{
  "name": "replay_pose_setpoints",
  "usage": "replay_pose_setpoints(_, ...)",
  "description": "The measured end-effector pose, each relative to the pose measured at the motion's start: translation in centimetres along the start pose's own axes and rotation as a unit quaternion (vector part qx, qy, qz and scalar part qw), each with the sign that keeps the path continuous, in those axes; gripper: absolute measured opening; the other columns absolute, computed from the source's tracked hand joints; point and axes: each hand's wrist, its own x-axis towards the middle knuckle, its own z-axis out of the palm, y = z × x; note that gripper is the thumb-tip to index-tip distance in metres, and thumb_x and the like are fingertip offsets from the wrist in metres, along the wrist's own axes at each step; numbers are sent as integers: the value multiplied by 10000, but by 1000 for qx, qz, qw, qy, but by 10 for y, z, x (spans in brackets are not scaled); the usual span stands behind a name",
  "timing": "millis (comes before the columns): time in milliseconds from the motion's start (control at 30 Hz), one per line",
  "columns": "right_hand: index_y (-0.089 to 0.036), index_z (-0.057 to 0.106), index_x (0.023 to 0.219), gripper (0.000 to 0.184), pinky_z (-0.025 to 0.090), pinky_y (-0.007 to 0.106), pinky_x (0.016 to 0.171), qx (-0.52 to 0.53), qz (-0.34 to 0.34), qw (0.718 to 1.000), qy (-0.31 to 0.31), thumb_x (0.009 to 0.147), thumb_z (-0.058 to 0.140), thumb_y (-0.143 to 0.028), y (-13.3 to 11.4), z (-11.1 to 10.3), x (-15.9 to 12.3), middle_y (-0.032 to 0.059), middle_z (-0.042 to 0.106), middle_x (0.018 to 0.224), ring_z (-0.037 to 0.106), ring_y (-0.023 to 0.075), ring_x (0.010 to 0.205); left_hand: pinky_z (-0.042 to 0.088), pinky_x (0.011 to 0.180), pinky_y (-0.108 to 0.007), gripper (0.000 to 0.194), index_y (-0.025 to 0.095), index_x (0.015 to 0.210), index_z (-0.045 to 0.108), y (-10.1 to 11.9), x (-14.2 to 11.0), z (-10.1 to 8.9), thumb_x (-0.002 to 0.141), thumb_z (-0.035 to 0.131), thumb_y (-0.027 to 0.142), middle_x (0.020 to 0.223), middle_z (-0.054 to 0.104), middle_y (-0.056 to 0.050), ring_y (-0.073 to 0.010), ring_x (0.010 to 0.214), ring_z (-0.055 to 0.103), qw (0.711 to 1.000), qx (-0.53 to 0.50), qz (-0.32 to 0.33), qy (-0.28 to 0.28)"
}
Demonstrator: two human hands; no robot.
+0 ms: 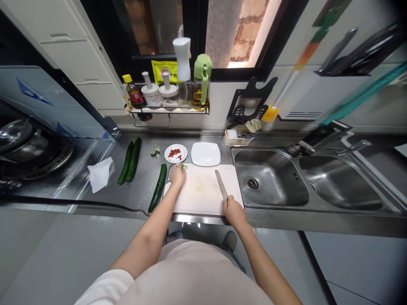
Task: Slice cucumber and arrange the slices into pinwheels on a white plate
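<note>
My right hand point(234, 212) is wrapped round the handle of a kitchen knife point(221, 186), its blade pointing away over the right part of a white cutting board point(203, 195). At the board's far left corner, my left hand point(178, 175) has its fingers curled together at a small pale-green cucumber piece point(184, 167); the fingers partly hide it. A whole cucumber point(158, 188) lies along the board's left edge, beside my left wrist. Beyond the board stand a small white plate of chopped red bits point(183, 159) and a bare white square plate point(205, 154).
Two more cucumbers point(130, 161) and a white paper towel point(100, 173) lie on the steel counter to the left. Small cucumber scraps point(155, 151) sit near the round plate. A double sink point(273, 182) is at right, a seasoning rack point(171, 111) behind, a stove point(38, 156) far left.
</note>
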Motion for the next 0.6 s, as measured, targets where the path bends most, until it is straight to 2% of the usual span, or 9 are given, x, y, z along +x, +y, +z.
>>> replay_pose_setpoints(300, -118, 495, 1115, 315, 435, 313, 775, 1, 6, 1000, -10, 981, 272, -295, 1, -2, 0, 179, 675, 986, 649, 246, 965, 411, 828, -321, 297, 234, 1114, 651, -2, 15, 3, 871, 482, 217, 1122, 568, -117, -249, 1008, 561, 998, 40, 41, -31)
replay_pose_setpoints(467, -118, 492, 1113, 301, 434, 324, 782, 2, -6, 1000, -4, 976, 282, -284, 3, 0, 2, 177, 677, 985, 649, 247, 958, 405, 798, -307, 252, 237, 1058, 635, 0, 17, 1, 849, 502, 189, 1120, 589, -98, -234, 972, 574, 998, 33, 35, -30)
replay_pose_setpoints(600, -113, 492, 1119, 315, 435, 335, 785, 2, -9, 1000, -5, 974, 275, -289, 4, 0, 3, 181, 678, 984, 648, 254, 957, 399, 756, -288, 178, 224, 962, 630, 1, 17, -2, 823, 530, 177, 1034, 644, -80, -213, 912, 590, 999, -8, 16, -32)
